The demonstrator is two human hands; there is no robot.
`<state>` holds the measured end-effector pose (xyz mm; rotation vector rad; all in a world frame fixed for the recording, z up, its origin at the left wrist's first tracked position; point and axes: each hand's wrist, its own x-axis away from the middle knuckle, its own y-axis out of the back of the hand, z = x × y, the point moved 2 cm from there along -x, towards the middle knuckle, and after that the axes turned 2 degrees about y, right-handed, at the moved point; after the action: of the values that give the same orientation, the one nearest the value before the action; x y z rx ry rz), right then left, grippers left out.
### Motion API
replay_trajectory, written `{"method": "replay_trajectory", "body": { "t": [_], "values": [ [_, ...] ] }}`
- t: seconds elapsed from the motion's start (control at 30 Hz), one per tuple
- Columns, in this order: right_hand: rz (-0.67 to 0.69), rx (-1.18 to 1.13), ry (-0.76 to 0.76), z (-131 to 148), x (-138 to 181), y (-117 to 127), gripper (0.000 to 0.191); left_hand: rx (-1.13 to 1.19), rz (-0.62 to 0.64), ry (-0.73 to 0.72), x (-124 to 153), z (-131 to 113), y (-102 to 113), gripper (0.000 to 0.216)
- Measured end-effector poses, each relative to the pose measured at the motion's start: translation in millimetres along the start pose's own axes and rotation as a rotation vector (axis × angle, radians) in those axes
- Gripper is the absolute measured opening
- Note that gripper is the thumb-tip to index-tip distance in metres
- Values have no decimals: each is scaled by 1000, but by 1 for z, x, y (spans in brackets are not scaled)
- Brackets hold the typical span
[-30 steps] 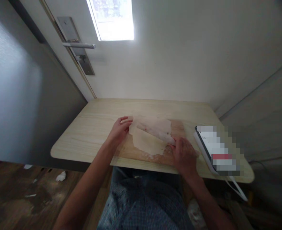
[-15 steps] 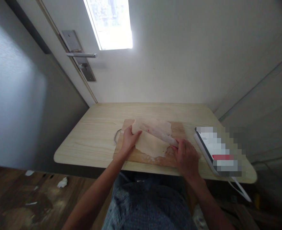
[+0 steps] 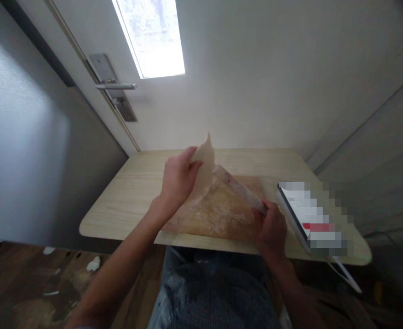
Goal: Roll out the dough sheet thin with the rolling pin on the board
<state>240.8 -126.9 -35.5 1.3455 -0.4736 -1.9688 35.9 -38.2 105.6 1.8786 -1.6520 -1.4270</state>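
Note:
A thin sheet of pale dough [image 3: 204, 169] is lifted off a floured wooden board [image 3: 222, 214] and hangs over a rolling pin [image 3: 238, 187]. My left hand [image 3: 177, 180] is closed on the upper left edge of the dough, raised above the board. My right hand [image 3: 271, 224] grips the near right end of the rolling pin, which slants up and away to the left. The board lies on a light wooden table [image 3: 133, 192] in front of me.
A tablet or book-like flat object [image 3: 311, 214] lies on the table's right side, its face blurred. A white door with a metal handle [image 3: 115, 86] and a bright window pane [image 3: 149, 36] stands behind the table. Scraps litter the dark floor [image 3: 33, 283] on the left.
The dough lay flat on the board around the pin; my left hand has lifted its edge up and the pin has risen, baring the floured board.

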Motion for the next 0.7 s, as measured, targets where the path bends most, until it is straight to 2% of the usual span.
{"method": "replay_trajectory", "body": {
  "t": [0.07,0.17,0.23,0.33,0.47,0.6,0.7],
  "values": [
    [-30,-65,-62,-1,0,2,37,-126,61,-48,11,-13,-5,25],
    [-93,-153,-149,-2,0,5,37,-156,326,-180,38,-20,-33,34],
    [-112,-183,-161,-2,0,6,35,-116,517,-309,57,-17,-53,48],
    [-82,-149,-115,-1,-1,5,34,-154,666,-442,76,-4,-73,67],
    [-18,-44,-36,1,-1,3,33,-195,713,-452,87,13,-85,71],
    [16,20,-2,4,-2,3,31,-143,662,-406,91,14,-90,69],
    [24,36,11,5,-3,4,30,-48,684,-351,86,15,-91,65]
  ]
}}
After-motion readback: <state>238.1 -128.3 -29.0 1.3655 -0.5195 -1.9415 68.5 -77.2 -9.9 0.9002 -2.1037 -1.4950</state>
